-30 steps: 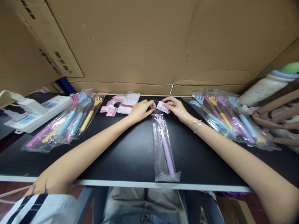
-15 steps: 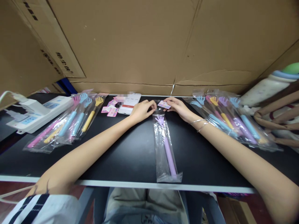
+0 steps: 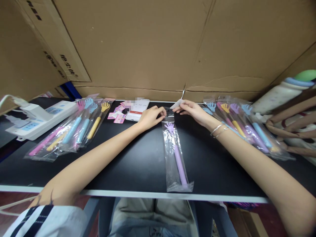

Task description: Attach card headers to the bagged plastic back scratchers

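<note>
At frame centre, your left hand (image 3: 150, 117) pinches the top of the bag (image 3: 174, 158), your right hand (image 3: 195, 112) clamps 1 card (image 3: 177, 104), not yet inside.

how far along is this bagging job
Bagged sticks lie in a left pile and a right pile; which is finished I cannot tell. In hand: left hand pinches the clear bag top over a purple stick, right hand holds a small card. Still to go: loose pink cards by the phone.
</note>
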Motion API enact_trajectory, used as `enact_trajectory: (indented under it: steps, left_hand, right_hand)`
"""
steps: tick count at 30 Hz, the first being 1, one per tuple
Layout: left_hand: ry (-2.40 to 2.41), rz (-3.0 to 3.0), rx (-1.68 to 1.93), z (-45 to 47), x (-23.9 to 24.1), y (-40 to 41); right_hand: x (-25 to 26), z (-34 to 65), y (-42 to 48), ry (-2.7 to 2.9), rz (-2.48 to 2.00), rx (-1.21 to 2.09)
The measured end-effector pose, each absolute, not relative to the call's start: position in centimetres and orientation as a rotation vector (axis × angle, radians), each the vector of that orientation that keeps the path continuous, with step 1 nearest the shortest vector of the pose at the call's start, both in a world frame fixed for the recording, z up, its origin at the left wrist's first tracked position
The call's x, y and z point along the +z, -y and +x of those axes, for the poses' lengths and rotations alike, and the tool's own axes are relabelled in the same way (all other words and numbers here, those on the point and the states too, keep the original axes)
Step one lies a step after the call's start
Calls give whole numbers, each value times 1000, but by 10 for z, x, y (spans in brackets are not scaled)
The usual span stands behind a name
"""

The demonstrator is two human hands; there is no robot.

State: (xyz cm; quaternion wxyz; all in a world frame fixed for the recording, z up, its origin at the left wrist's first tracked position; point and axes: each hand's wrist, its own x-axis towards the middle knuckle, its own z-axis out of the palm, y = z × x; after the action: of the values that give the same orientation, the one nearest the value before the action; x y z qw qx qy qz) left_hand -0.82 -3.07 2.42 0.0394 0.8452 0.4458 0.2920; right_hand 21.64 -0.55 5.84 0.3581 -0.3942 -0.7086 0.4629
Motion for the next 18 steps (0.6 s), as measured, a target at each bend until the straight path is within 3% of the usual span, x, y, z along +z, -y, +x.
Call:
enact_trajectory:
  steps: [18]
  left_hand:
    - [-1376, 2609, 882, -9, 23, 29]
  right_hand:
    - [55, 200, 1, 2265, -1088, 367]
